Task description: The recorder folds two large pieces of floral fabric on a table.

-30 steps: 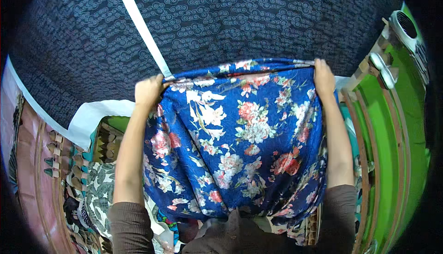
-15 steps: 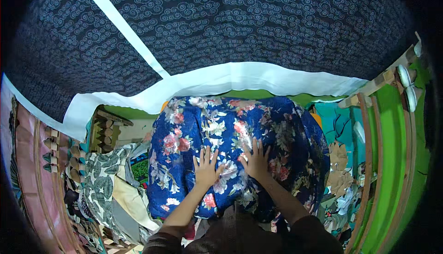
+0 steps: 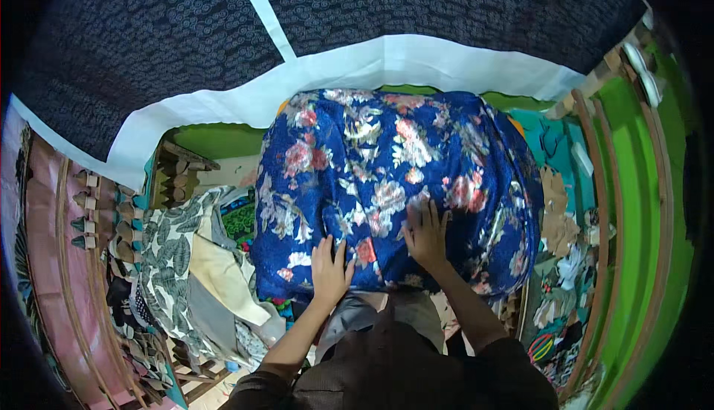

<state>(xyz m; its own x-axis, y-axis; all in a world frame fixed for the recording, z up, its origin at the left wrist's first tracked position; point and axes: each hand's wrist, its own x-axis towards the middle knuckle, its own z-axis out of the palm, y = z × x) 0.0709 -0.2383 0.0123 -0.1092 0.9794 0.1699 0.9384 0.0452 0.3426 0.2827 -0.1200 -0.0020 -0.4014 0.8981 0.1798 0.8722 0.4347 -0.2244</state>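
A large, rounded bundle covered in shiny blue cloth (image 3: 357, 179) with pink and white flowers fills the middle in front of me. My left hand (image 3: 332, 270) lies flat on its near edge, left of centre, fingers pointing away from me. Higher up and a little to the right, my right hand (image 3: 426, 237) rests on the same cloth with its fingers partly spread. Neither hand grips anything. What lies beneath the cloth is hidden.
Dark swirl-patterned fabric with a white border (image 3: 416, 56) hangs across the far side. To the left is a heap of leaf-printed cloth (image 3: 175, 250), near wooden racks. A green wall with wooden strips (image 3: 632, 209) stands right, beside scraps (image 3: 558, 209).
My left hand has slid back toward the near edge of the bundle. The right hand has shifted too and stays on the cloth. The whole view has tilted nearer to me.
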